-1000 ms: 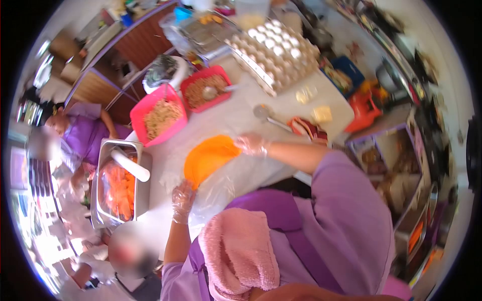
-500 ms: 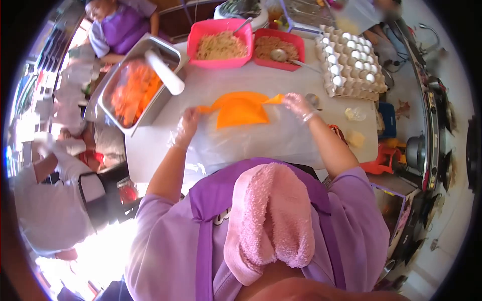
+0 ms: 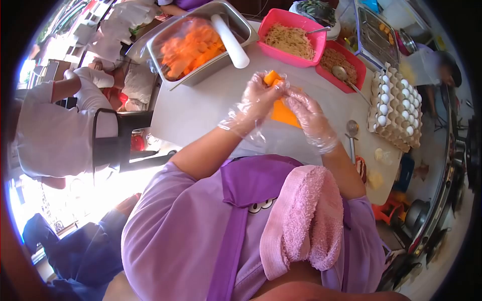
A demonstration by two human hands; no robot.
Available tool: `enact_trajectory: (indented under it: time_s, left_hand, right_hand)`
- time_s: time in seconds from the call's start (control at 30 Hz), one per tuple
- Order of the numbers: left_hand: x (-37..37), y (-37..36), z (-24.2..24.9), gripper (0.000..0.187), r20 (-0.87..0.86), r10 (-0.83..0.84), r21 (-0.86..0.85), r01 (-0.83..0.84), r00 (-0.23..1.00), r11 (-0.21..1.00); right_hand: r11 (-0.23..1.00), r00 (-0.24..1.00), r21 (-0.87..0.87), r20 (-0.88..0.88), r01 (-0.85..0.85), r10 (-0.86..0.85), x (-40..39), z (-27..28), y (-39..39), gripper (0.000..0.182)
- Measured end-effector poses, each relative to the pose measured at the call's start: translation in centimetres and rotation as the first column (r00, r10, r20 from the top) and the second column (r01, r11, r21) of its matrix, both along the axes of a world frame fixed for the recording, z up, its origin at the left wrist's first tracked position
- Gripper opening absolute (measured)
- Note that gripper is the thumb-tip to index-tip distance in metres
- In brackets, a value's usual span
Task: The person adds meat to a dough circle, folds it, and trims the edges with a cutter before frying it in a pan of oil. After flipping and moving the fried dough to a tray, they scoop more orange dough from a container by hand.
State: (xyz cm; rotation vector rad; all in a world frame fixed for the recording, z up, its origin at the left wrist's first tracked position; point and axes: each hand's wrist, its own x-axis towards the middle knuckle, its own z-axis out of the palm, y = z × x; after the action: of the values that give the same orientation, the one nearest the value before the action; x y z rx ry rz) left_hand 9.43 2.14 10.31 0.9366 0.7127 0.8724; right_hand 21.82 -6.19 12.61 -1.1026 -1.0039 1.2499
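Note:
Both my hands wear clear plastic gloves and meet over the table, pinching an orange sheet (image 3: 287,114) of what looks like dough. My left hand (image 3: 258,100) is closed on its gathered upper end, which bunches up between the fingers. My right hand (image 3: 309,113) touches the left at the fingertips, its fingers closed on the same piece. The flat lower part of the sheet hangs or lies below the hands, over clear plastic on the table; its right edge is hidden behind my right hand.
A metal tray (image 3: 198,76) of orange pieces with a white roller (image 3: 231,42) stands back left. Behind are two pink tubs (image 3: 296,59) (image 3: 346,86) of filling. Egg cartons (image 3: 391,135) and a spoon (image 3: 352,129) are right. A person (image 3: 65,125) is at left.
My hands have come together from the sheet's two ends, and its tied-looking ends are now gathered between them. The view has shifted, so the table appears turned.

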Motion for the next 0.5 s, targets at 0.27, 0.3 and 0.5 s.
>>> enact_trajectory:
  time_s: [0.27,0.3,0.5]
  left_hand:
    - [-8.9,7.3,8.7,0.034,-0.136,0.318,0.436,-0.231,0.938,0.870]
    - [-9.6,9.2,8.4,0.033,0.022,0.367,0.473,-0.333,0.930,0.816]
    - [-12.4,14.9,4.0,0.032,-0.289,0.512,0.700,-0.187,0.809,0.689]
  right_hand:
    - [0.987,0.999,-0.150,0.021,0.050,-0.048,5.5,0.8,-2.3,0.037]
    - [0.970,0.992,-0.208,0.003,0.127,-0.129,6.3,-0.3,-2.8,0.038]
    - [0.861,0.973,-0.454,0.113,0.231,-0.201,9.3,-6.3,-5.6,0.036]
